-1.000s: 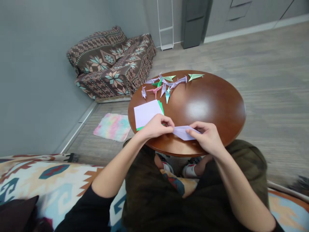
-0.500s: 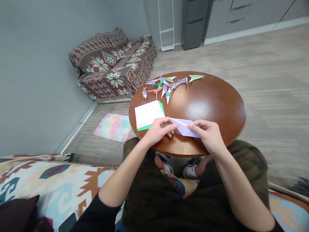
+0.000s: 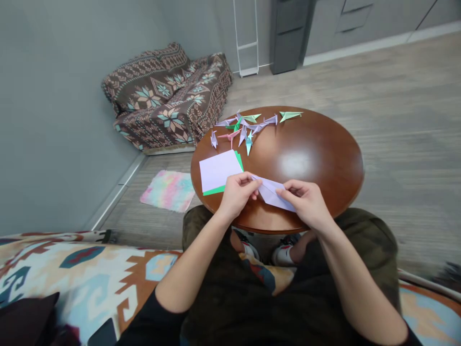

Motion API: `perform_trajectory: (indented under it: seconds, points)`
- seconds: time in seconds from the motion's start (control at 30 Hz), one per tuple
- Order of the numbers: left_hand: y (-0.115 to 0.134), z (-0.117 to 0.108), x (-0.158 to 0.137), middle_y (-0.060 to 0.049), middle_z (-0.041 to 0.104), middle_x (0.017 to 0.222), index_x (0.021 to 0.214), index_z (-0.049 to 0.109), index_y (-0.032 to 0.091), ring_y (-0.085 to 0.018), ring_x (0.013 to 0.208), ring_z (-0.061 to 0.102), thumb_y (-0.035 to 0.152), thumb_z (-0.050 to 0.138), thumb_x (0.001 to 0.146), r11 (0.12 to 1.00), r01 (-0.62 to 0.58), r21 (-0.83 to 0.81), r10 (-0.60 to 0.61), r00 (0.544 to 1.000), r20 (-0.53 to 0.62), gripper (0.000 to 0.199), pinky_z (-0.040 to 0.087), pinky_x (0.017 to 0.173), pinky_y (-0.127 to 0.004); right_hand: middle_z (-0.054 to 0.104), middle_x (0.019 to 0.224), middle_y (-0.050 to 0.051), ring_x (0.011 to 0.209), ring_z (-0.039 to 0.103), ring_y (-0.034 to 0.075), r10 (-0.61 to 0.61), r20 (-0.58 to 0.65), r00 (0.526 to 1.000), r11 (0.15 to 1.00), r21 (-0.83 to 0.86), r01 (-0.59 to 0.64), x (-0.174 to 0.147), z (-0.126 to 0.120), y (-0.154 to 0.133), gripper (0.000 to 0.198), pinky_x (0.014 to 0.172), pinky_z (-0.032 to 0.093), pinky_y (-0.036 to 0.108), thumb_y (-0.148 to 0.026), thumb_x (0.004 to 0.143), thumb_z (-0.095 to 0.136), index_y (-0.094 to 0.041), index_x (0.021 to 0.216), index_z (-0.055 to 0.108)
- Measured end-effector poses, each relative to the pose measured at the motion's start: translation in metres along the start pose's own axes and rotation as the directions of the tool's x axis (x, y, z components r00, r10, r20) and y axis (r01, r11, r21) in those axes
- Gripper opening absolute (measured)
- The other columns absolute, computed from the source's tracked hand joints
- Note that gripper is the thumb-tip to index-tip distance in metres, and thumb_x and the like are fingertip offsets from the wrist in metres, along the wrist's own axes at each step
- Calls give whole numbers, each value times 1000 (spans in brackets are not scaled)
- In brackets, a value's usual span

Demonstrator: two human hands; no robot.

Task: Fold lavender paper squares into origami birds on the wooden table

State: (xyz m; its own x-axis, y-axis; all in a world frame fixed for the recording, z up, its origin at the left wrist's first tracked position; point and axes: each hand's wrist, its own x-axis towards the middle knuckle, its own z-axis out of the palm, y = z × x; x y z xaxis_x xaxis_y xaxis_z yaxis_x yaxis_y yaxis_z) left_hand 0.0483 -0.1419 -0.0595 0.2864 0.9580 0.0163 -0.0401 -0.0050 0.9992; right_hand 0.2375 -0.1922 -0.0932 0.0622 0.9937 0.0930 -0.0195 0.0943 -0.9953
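A partly folded lilac origami paper [image 3: 272, 191] is stretched between my two hands, just above the near side of the round brown table [image 3: 324, 158]. My left hand [image 3: 239, 192] pinches its left, narrow end between thumb and fingers. On the other end, my right hand [image 3: 305, 200] grips with the thumb on top and the fingers behind. Beyond my left hand lies a stack of paper sheets [image 3: 219, 169], pale lilac on top with green edges sticking out below.
Several folded paper cranes [image 3: 243, 134] in lilac, green, pink and blue stand at the table's far left; a light green crane [image 3: 290, 116] sits apart. A covered sofa [image 3: 173, 96] and a fluffy rug [image 3: 168, 188] are to the left. A phone [image 3: 103, 333] lies beside me.
My left thumb has come down onto the lilac paper's left end, closing the pinch there. The paper has tilted a little, its right end lower.
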Motion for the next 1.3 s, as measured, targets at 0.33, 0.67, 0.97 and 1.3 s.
perform_trajectory:
  seconds: [0.33, 0.67, 0.97, 1.3]
  points:
    - [3, -13, 13, 3, 59, 52, 67, 71, 14, -6, 45, 47, 24, 76, 73, 999, -41, 4, 42, 997, -61, 12, 34, 47, -20, 62, 61, -1, 56, 47, 12, -12, -11, 1000, 1000, -22, 11, 0, 1, 1, 24, 54, 32, 27, -36, 81, 79, -16, 71, 74]
    - [5, -6, 2, 3, 61, 58, 81, 71, 15, -8, 45, 50, 38, 84, 75, 995, 1, 101, -8, 997, 73, 27, 35, 43, -20, 68, 67, 1, 58, 52, 13, -2, -54, 999, 1000, -11, 1, 2, 0, 2, 24, 56, 36, 27, -40, 84, 77, -17, 78, 77]
    - [-3, 24, -6, 4, 55, 50, 81, 74, 12, -8, 47, 45, 38, 86, 71, 1000, 28, -8, -28, 998, 63, 30, 35, 48, -21, 63, 62, -1, 56, 49, 13, -36, -44, 998, 998, -51, 34, 1, 2, 2, 15, 55, 35, 27, -28, 81, 73, -16, 73, 73]
    - [-6, 24, -3, 4, 56, 54, 72, 74, 13, -8, 51, 44, 32, 80, 70, 999, 40, -25, -42, 996, -80, 20, 34, 51, -23, 60, 57, -3, 51, 48, 12, -48, -51, 998, 996, -79, 44, 1, 5, -1, 11, 49, 35, 26, -22, 78, 68, -17, 68, 69]
